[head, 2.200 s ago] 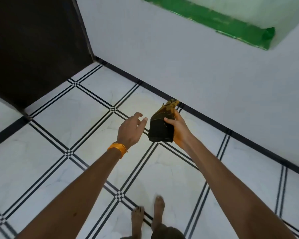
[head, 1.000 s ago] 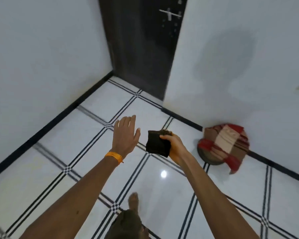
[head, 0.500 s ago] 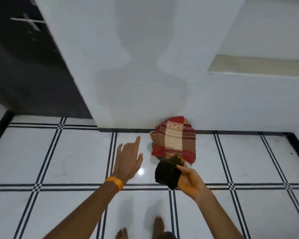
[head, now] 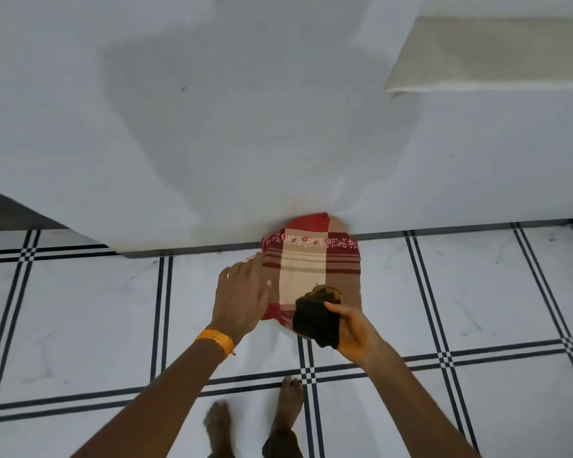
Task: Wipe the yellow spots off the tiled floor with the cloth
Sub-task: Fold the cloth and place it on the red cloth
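My right hand [head: 354, 332] grips a crumpled dark cloth [head: 316, 320] with a yellow-stained top edge, held in the air above the white tiled floor [head: 80, 312]. My left hand [head: 242, 292], with an orange wristband, is spread flat with fingers apart and holds nothing; its fingertips reach the left edge of a red-and-beige checked fabric [head: 311, 262] that covers a round object on the floor against the wall. No yellow spots show on the tiles in view.
A white wall [head: 245, 127] with a dark skirting strip runs across just beyond the checked fabric. A pale ledge [head: 493, 54] juts out at the upper right. My bare feet [head: 288, 404] stand on the tiles below my arms. A dark doorway edge shows at far left.
My view turned from the corner with the dark door to the wall and came closer to the checked fabric. My left hand reached forward to its edge; the right still holds the cloth.
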A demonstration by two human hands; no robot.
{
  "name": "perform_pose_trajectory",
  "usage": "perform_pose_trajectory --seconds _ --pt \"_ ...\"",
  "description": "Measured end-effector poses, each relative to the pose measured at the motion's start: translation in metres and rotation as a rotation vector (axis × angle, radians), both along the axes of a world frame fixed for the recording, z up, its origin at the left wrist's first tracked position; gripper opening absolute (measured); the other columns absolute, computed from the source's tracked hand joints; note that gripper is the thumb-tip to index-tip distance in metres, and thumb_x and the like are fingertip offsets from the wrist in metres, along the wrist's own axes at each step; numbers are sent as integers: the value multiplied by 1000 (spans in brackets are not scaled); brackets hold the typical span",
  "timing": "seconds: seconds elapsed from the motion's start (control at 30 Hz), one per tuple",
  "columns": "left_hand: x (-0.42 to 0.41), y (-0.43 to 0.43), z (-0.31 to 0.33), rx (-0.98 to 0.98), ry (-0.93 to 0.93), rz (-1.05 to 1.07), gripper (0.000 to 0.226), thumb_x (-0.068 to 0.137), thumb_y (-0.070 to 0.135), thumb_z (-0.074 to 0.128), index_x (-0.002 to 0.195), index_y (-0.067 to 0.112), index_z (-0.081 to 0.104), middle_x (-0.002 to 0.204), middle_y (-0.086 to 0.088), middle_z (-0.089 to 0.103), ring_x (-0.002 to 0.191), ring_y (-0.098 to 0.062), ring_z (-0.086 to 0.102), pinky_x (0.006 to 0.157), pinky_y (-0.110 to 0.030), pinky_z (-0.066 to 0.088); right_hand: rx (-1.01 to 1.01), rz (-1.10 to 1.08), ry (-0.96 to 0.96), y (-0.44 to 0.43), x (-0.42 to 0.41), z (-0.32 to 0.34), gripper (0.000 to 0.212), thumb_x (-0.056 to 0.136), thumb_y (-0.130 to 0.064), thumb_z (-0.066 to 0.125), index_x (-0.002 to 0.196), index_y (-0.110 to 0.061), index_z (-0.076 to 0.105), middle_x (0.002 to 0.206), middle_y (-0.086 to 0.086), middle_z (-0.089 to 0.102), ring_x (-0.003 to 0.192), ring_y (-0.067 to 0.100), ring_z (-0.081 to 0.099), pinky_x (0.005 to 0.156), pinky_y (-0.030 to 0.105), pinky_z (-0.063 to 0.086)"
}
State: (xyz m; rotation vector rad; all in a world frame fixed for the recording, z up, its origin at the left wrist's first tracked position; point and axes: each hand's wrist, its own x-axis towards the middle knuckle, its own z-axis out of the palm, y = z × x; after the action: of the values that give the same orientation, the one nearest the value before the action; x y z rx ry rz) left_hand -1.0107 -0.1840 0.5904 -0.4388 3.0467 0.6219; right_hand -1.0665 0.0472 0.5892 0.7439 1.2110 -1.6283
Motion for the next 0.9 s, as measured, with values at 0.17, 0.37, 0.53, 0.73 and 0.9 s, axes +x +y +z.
perform_pose_trajectory --seconds 0.17,0.37,0.53,0.73,0.9 --pt "-58 -25 -74 -52 -85 -50 53 97 34 51 142 6 48 116 -13 70 106 -33 65 98 -52 50 41 31 -1 -12 -73 -92 43 92 -15 64 134 -13 57 122 19 70 112 36 67 81 44 58" --pt "-83 -47 -161 -94 -110 -102 55 94 35 46 138 2 52 105 -14 72 98 -35 68 92 -54 54 23 29 28 -43 -145 -201 47 92 -18 66 137 -14 55 131 20 66 115 38 65 72 39 58" --pt "-86 -51 -204 -58 -115 -132 65 94 45 31 136 2 54 109 -14 73 98 -35 69 92 -53 54 -42 -67 30 -49 -180 -252 38 96 -18 61 133 -10 58 116 18 72 105 36 68 81 40 53" --pt "-94 -49 -234 8 -136 -120 64 95 49 25 131 8 58 107 -12 72 94 -34 69 91 -51 53 40 -77 -76 -42 -160 -305 52 89 -23 70 136 -4 58 108 13 75 108 30 68 88 36 55" --pt "-94 -51 -235 3 -209 -121 63 94 51 24 129 11 58 111 -11 72 98 -33 68 96 -53 51 26 85 -31 -36 -152 -304 61 87 -16 71 143 -10 49 141 14 59 131 34 54 118 47 35"
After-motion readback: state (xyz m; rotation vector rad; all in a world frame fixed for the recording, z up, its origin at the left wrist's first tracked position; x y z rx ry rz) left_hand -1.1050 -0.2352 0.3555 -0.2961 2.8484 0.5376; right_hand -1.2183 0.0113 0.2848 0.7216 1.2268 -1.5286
